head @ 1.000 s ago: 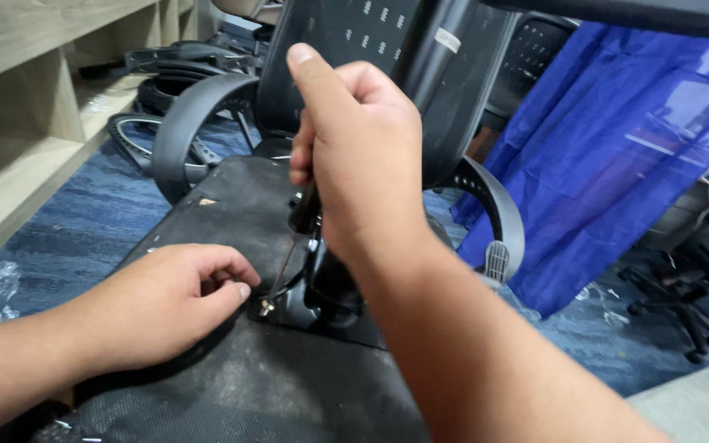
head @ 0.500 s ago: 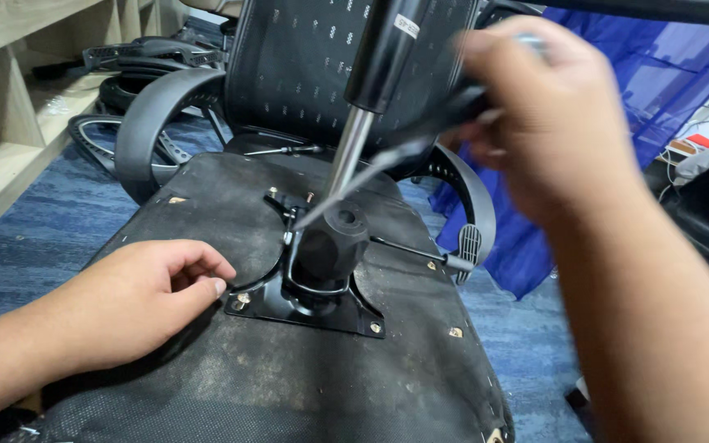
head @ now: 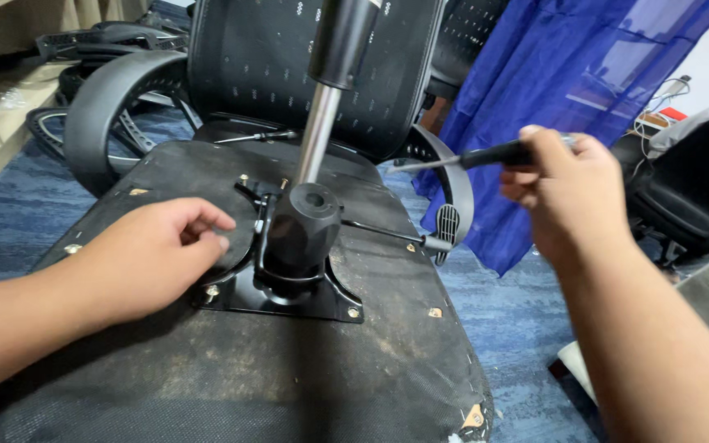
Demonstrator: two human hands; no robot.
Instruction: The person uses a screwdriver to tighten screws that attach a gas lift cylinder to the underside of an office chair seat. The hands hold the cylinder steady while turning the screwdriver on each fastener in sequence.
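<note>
Black-handled screwdriver [head: 486, 155] is gripped in the closed fingers of the right hand [head: 572, 193], raised right of the chrome gas-lift cylinder [head: 319, 135]. Left hand [head: 153, 250], fingers loosely curled and holding nothing, rests on the upturned black fabric seat underside [head: 289, 369], touching the black metal mounting plate [head: 276, 295].

Single head camera, close, looking down and forward onto overturned chair seat [head: 231, 369]; backrest [head: 272, 74] toward 12 o'clock, frame top.

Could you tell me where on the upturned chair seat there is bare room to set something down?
The near part of the seat underside, below the black mounting plate, is bare. The strip right of the plate toward the lever is narrow. Around the mechanism hub it is crowded, with the left hand beside it.
</note>
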